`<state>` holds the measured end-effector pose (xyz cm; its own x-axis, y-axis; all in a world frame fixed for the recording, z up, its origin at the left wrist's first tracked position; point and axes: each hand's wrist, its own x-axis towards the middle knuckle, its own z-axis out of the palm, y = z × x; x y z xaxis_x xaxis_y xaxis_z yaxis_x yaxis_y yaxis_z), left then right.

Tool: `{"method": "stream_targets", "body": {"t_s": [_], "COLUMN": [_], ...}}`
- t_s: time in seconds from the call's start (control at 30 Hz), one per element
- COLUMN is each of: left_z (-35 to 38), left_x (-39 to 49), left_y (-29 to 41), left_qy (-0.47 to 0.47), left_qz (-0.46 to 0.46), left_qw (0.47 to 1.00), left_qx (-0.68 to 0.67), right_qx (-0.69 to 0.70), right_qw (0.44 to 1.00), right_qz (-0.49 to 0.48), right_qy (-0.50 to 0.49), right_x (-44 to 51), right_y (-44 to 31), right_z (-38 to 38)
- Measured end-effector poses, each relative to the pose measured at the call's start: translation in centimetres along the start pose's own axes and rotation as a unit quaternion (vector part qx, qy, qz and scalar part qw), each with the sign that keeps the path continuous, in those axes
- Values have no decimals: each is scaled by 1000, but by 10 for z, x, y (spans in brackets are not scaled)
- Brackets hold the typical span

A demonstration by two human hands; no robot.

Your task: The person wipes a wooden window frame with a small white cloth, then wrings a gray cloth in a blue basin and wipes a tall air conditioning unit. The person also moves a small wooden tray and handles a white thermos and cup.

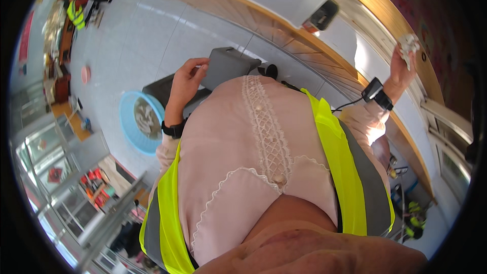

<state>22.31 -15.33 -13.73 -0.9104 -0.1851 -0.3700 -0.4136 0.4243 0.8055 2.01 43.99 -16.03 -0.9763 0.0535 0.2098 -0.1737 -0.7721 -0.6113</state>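
My right hand is raised at the upper right, its fingers closed on a crumpled white cloth or tissue beside a wooden door or window frame. Nothing shows in my left hand, which hangs with bent, slightly parted fingers in front of a grey stool or box. Left of that hand a light blue plastic basin stands on the tiled floor, with cloth lying in murky water. Dark bands circle both wrists, and a small device with a cable sits by the right one.
A wood-panelled wall with a ledge runs along the right. On the ledge stands a dark and red container. A small pink basin lies farther off on the floor. People in yellow vests are at the far upper left and lower right.
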Motion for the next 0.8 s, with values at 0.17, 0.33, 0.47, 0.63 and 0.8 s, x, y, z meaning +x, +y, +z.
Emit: {"method": "stream_targets", "body": {"t_s": [0.17, 0.33, 0.47, 0.63, 0.8], "left_z": [-17, -44, -74, -118, -159], "left_x": [-54, -111, -158, -211, -253], "left_y": [-46, -109, -145, -194, -236], "left_qy": [-76, -29, -4, 14, 30], "left_qz": [-58, -42, -57, 2, -6], "left_qw": [995, 998, 995, 995, 996], "left_qx": [30, -31, -85, -102, -78], "right_qx": [57, 41, 43, 36, -33], "right_qw": [998, 998, 998, 994, 990], "right_qz": [25, 42, 46, 101, 123], "right_qy": [2, -12, -24, -6, -60], "right_x": [-16, -46, -82, -136, -168], "right_y": [17, 41, 65, 121, 196], "right_z": [44, 95, 144, 204, 261]}}
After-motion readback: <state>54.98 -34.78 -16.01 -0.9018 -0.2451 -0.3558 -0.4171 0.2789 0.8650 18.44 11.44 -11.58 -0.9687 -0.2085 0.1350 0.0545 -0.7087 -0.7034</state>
